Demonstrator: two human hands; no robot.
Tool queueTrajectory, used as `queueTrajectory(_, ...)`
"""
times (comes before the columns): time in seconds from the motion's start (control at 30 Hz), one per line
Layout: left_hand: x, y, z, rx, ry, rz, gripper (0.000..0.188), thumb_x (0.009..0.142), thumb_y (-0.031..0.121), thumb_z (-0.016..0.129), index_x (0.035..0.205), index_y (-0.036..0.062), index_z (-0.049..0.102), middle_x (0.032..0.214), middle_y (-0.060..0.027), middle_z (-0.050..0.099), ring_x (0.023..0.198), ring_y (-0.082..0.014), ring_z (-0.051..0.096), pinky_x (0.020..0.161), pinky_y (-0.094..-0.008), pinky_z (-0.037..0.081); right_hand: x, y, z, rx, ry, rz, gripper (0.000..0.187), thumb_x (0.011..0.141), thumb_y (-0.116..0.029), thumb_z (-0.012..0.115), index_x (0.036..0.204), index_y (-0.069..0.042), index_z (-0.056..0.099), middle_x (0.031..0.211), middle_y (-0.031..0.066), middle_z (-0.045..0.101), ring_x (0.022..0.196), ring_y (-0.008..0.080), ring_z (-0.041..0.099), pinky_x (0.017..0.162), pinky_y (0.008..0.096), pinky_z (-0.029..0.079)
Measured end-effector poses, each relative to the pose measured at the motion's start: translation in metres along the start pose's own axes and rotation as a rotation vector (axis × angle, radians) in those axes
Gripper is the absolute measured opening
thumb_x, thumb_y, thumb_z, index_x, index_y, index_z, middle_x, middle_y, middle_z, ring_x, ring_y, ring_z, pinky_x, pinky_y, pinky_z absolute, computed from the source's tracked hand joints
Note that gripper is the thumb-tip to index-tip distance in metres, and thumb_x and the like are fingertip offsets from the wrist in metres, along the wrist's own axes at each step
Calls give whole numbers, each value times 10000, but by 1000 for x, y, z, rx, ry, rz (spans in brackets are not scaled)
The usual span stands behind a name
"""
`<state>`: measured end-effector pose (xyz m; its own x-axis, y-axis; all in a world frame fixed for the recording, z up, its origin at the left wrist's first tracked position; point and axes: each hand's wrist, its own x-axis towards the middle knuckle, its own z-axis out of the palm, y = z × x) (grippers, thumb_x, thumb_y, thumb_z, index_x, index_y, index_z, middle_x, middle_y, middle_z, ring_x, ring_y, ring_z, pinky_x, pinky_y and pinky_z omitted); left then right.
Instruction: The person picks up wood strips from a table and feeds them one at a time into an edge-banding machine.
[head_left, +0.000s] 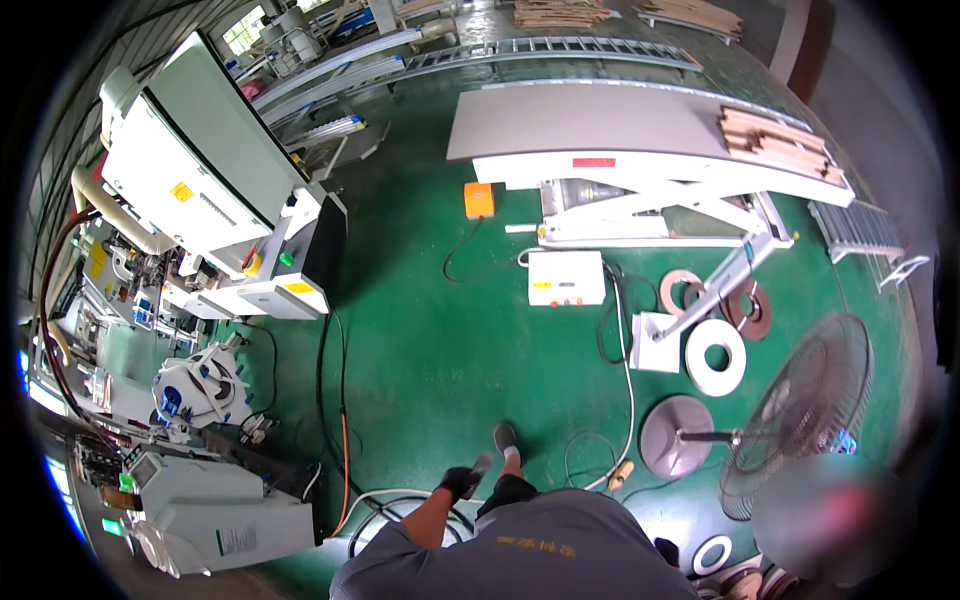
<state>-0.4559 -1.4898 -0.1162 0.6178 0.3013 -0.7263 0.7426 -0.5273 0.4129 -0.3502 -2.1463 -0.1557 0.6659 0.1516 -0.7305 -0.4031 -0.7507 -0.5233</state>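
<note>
My left hand [461, 482], in a dark glove, hangs ahead of my body above the green floor. It touches nothing that I can see, and its fingers are smeared. Just beyond it is my grey shoe [505, 437] with a white sock. Beside the right edge of my grey shirt [560, 550] a dark patch shows, probably my gloved right hand [666, 551]; its fingers are hidden. Cables [385, 515] lie coiled on the floor near my left arm.
A white scissor lift table [600, 140] with wooden strips [775, 140] stands ahead, a white control box [566, 278] before it. Right are a pedestal fan [800, 400] and edge-banding rolls [716, 357]. A large white machine [200, 170] stands left; an orange hose [346, 470] crosses the floor.
</note>
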Motion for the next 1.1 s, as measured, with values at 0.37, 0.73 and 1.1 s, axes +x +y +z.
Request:
queueTrajectory(0.37, 13, 314, -280, -542, -75, 1123, 208, 956, 214, 631, 1072, 42, 633, 907, -82, 658, 783, -209, 637, 745, -358, 514, 18, -654, 35, 478, -276, -872, 411, 988, -110, 532, 1387, -20, 491, 1351, 174, 584, 1241, 310, 576, 996, 389, 491)
queueTrajectory(0.73, 154, 100, -389, 21, 200, 393, 511, 935, 465, 582, 1225, 48, 636, 1227, -196, 660, 1141, -374, 617, 974, -439, 489, 230, -842, 70, 799, -307, -518, 301, 1021, -266, 455, 1205, -44, 541, 749, 19, 519, 620, 136, 508, 619, 331, 486)
queueTrajectory(1.1, 168, 76, -567, -329, 753, 141, 297, 982, 246, 580, 1176, 36, 661, 1190, -188, 668, 1103, -355, 641, 919, -421, 527, 454, -1191, 115, -319, 8, -740, 335, 850, -357, 652, 885, -24, 641, 734, 168, 641, 729, 338, 641, 662, 449, 488)
